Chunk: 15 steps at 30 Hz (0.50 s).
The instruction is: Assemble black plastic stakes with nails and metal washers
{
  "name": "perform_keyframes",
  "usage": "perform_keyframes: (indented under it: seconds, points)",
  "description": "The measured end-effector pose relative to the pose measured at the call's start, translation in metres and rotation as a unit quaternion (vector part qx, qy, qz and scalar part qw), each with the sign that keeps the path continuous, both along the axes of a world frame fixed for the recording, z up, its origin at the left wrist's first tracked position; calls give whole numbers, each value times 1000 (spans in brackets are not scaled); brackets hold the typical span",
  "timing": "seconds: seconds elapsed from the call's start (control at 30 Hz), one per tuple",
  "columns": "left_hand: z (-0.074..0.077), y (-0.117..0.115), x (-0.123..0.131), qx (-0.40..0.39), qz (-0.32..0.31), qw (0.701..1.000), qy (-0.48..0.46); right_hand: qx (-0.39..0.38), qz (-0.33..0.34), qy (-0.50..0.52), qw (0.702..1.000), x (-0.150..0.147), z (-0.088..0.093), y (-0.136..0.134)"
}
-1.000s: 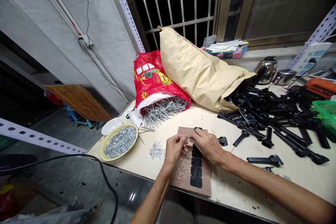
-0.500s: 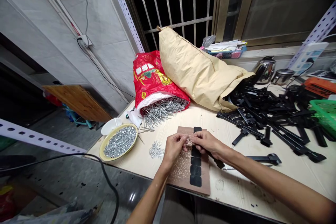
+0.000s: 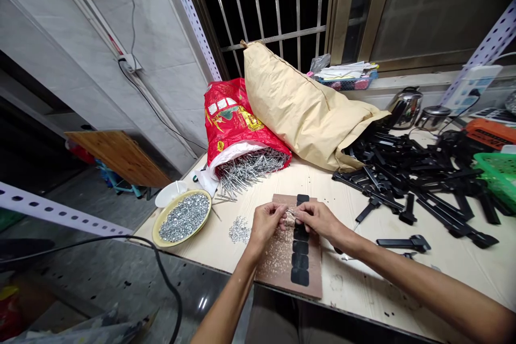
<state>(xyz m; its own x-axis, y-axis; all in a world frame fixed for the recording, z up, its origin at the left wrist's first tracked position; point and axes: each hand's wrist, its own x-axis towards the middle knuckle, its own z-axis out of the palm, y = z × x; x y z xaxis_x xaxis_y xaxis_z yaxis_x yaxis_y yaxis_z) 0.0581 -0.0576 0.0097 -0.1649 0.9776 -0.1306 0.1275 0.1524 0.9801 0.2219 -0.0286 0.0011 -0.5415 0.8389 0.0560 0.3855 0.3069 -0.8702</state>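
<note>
Above a flat, matt brown board (image 3: 274, 277) lying at the near edge of the pale, wood-grained table (image 3: 350, 293), the left hand (image 3: 266, 224) and right hand (image 3: 321, 220) meet almost fingertip to fingertip. Both have curled fingers with thumbs drawn in; whether either pinches a small piece cannot be told. Rounded black squares (image 3: 300, 262) form a column down the board, running under the right hand, and rough, pale flecks (image 3: 278, 250) cover the surface to their left. A loose patch of tiny, glinting bits (image 3: 239, 230) lies left of the board. Beyond it, a smooth yellow bowl (image 3: 172, 245) holds a heap of small, shiny metal pieces (image 3: 183, 219), beside a white dish (image 3: 169, 193). A glossy red bag (image 3: 226, 118) carries yellow and green printing, too unclear to read, and spills thin silver rods (image 3: 253, 164) from its mouth. A creased tan paper sack (image 3: 306, 107) leans against it, its opening facing a tangle of long black parts (image 3: 403, 166). Dark lettering on an orange case (image 3: 492, 134) is illegible. A blue basket (image 3: 349, 85) holds papers (image 3: 346, 71).
</note>
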Motion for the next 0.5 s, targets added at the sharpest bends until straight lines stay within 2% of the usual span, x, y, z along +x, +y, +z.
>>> perform_keyframes:
  seconds: [0.03,0.13,0.2,0.27,0.33,0.4,0.43,0.47,0.5]
  points:
    - [-1,0,0,-5,-2,1000,-2,32,-7,-2,999,1,0,0]
    - [-6,0,-1,-22,-6,999,-34,210,-7,-59,976,5,1,-3]
    - [-9,-1,-1,-23,-4,999,-44,262,5,-96,960,7,1,-4]
    - [-9,-2,0,-17,-2,999,-30,209,5,-82,974,6,-1,-3]
    - [-7,-3,1,-12,-1,1000,-9,55,8,-41,998,3,-3,-1]
    - [-4,-3,0,-13,-5,1000,5,-105,20,-3,994,1,-5,2]
    - [-4,-3,0,-16,-8,1000,9,-143,22,12,989,1,-5,2]
    - [-5,-2,-1,-21,-16,1000,11,-141,19,23,990,2,-5,3]
    - [-6,-2,-2,-26,-24,999,9,-102,14,27,994,3,-4,4]
